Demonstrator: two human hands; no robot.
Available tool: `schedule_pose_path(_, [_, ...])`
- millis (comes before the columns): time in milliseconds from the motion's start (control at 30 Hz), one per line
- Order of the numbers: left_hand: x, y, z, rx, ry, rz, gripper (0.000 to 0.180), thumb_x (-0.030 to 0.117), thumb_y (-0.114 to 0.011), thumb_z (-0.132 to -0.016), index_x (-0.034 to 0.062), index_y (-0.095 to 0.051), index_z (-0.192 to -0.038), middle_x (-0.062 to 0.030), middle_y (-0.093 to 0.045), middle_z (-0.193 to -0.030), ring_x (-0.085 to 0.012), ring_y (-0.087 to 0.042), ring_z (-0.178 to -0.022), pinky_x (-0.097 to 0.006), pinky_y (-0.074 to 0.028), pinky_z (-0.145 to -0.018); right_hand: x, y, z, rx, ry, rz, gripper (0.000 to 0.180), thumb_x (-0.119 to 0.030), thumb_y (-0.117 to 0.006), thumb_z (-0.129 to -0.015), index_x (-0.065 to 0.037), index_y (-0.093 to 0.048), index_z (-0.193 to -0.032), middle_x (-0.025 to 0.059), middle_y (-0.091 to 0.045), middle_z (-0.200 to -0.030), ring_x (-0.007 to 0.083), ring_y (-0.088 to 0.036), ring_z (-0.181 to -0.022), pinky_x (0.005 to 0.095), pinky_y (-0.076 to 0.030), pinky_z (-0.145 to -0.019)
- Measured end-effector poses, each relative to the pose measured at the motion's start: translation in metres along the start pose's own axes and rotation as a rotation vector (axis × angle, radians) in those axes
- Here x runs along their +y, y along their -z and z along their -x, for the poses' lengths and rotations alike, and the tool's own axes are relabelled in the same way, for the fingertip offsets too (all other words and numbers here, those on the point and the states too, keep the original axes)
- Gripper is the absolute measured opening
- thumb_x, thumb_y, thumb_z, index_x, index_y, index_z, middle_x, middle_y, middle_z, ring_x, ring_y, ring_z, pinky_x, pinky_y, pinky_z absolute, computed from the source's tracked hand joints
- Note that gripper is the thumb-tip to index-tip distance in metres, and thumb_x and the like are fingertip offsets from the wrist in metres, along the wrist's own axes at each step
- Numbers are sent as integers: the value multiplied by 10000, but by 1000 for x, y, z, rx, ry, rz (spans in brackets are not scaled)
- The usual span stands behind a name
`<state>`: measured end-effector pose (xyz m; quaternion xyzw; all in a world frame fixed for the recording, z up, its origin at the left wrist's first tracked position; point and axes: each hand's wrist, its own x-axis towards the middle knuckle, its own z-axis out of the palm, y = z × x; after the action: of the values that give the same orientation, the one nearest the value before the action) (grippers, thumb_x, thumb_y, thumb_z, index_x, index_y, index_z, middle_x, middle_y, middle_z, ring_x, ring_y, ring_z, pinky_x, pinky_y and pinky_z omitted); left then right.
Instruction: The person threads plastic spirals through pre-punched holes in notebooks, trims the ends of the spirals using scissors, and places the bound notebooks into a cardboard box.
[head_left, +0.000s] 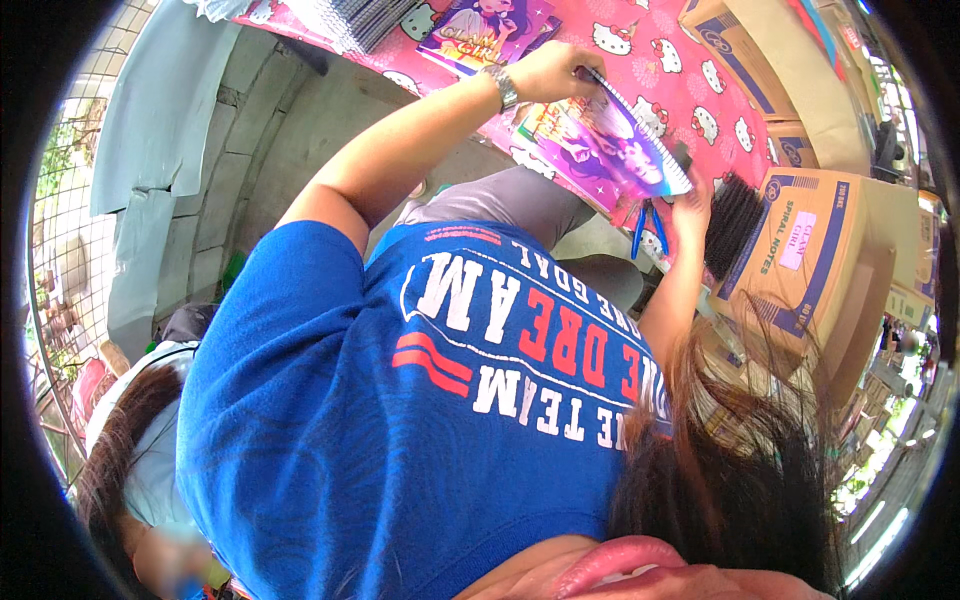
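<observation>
My left hand [555, 70], with a metal wristwatch on the wrist, grips the top edge of a purple spiral-bound notebook [605, 140] with a cartoon cover. The notebook is held up, tilted, above a table under a pink cloth with a cat pattern [690, 60]. My right hand [692, 205] holds the notebook's lower right corner, by the end of the wire binding. My blue printed T-shirt fills the lower middle of the view and hides most of both forearms.
Another purple notebook [480, 30] lies on the pink cloth. A blue-handled tool [647, 228] and a bundle of black spiral bindings [735, 225] lie beside my right hand. Open cardboard boxes [810, 250] stand at the right. Another person [130, 440] is at the lower left.
</observation>
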<state>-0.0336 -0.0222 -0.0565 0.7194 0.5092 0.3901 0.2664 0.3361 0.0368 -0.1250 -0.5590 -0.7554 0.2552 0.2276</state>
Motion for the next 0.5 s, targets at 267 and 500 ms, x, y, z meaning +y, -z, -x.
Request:
schedule_pose_path(267, [-2,-27,26,264,283,303,246,216,-716,-900,21,-689,-1048,-39,-699,-812,-68,-647,-709,-235,-526,-651,-26,-27,112,108,-112,325,517,-309,-718,-847,-19,-603,-1259,222,-618,-1201,393,-562,-1156,468,-418,-1013])
schedule_pose_path(500, [2,-31,23,388,35,74,289,177,-714,-893,81,-647,-1156,-56,-686,-812,-94,-658,-723,-267,-538,-650,-157,-41,65,208,408,-151,539,-212,-816,-742,-26,-635,-1214,173,-653,-1112,320,-621,-1035,409,-476,-929])
